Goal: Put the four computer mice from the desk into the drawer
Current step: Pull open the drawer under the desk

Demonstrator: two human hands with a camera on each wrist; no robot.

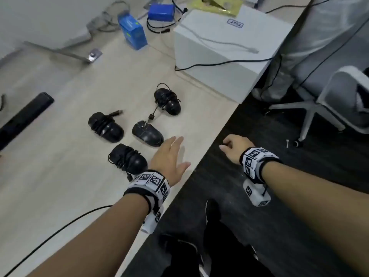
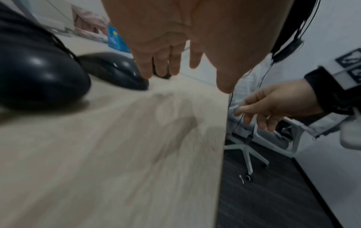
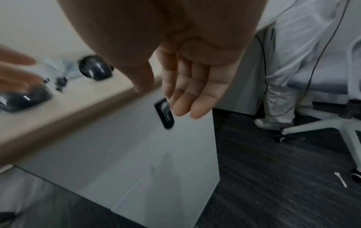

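Head view: our left hand [image 1: 169,158] spread above desk [image 1: 60,176]. Only right-wrist view shows right hand [image 3: 187,86] relaxed, empty, near drawer handle [image 3: 165,115].

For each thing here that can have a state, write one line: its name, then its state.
Four mice: all on the desk, none held.
Drawer: closed.
Left hand: open, over the desk.
Right hand: empty, loosely curled, beyond the desk edge, near the drawer handle.
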